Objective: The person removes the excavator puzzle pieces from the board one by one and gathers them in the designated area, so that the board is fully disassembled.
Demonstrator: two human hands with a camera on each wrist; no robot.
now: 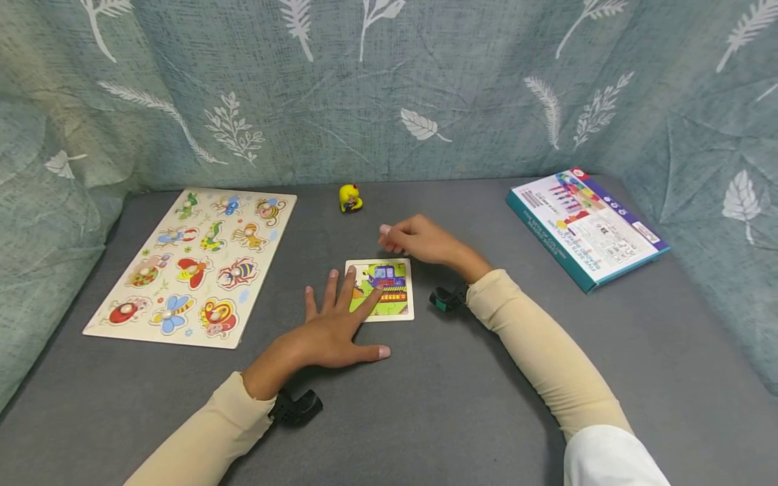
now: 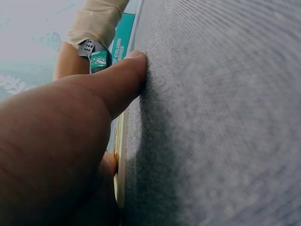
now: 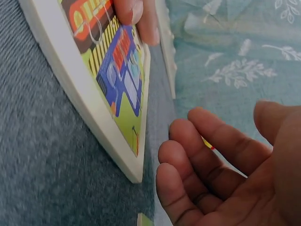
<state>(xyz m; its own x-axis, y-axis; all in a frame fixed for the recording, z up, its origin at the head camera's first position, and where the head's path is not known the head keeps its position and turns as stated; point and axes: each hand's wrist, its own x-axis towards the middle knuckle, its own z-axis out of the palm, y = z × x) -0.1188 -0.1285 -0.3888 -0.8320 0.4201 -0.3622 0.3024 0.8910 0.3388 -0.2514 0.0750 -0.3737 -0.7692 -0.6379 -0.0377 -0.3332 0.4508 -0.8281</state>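
Left hand [image 1: 331,334] spread with fingers over a small, square, cream-framed jigsaw [image 1: 396,291]; hands apart.
Head: the jigsaw lies centrally on grey fabric [image 1: 450,391]. Left wrist: thumb [image 2: 106,92] against that fabric. Right wrist: right hand [image 3: 225,174] loosely curled, empty; a green-topped, cream-edged piece [image 3: 144,220] (unseen in head view).

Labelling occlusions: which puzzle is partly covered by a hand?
The small vehicle puzzle: the left hand lies partly over it in the head view. The larger insect puzzle has no hand over it.
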